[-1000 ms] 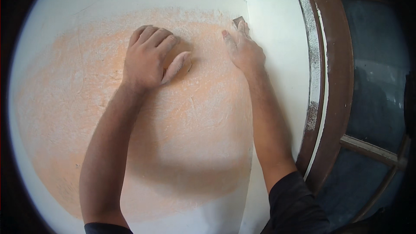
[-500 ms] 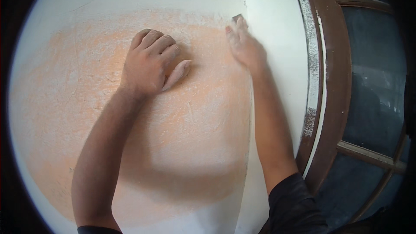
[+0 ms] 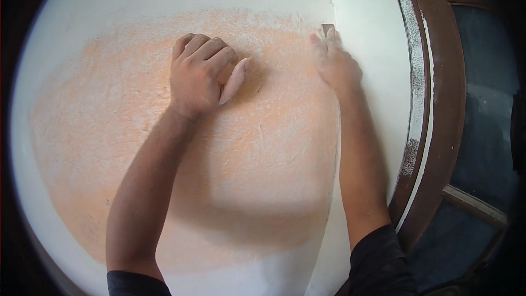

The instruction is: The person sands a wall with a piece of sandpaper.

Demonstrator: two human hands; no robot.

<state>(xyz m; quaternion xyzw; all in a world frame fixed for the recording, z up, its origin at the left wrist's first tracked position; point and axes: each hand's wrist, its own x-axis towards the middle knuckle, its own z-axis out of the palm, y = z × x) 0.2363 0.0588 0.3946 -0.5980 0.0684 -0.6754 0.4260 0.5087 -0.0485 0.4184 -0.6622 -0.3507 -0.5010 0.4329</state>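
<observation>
Upper right, the right hand (image 3: 339, 64) grips a brown sheet (image 3: 325, 28), likely flattening it; the left hand (image 3: 201, 74) curls, contents hidden.

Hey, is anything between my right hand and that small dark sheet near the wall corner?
Nothing visible is: your right hand already has its fingers over part of the small dark sheet, possibly sandpaper.

Right fingers (image 3: 331, 40) hold brown sheet (image 3: 327, 27)

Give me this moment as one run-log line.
left hand: fingers curled, thumb out, over peach patch | right hand: holding small dark piece near wall corner | right side: brown frame, dark panes
</observation>
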